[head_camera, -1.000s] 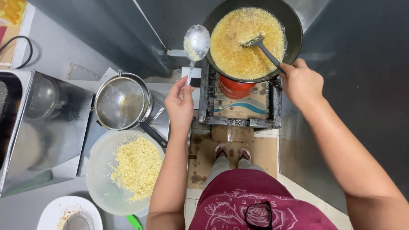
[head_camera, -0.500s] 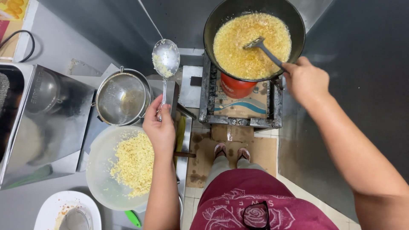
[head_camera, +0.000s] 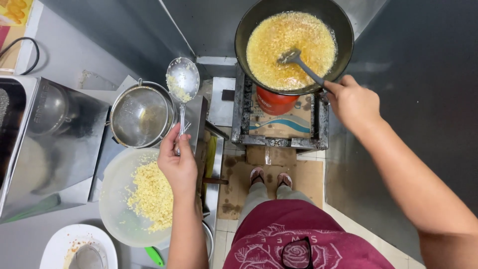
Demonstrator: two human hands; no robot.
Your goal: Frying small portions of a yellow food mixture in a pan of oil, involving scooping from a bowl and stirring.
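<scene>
Now my left hand [head_camera: 178, 162], fingers clamped on the ladle [head_camera: 182, 79], has swung it from the wok [head_camera: 295, 45] to over the strainer [head_camera: 141, 115] at centre left; right hand [head_camera: 352, 102] grips the spatula [head_camera: 298, 62].

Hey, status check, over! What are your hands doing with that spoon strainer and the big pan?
Left hand grips strainer ladle, bits inside, above metal pot. Right hand holds dark spatula in bubbling wok. Nothing blocking.
</scene>
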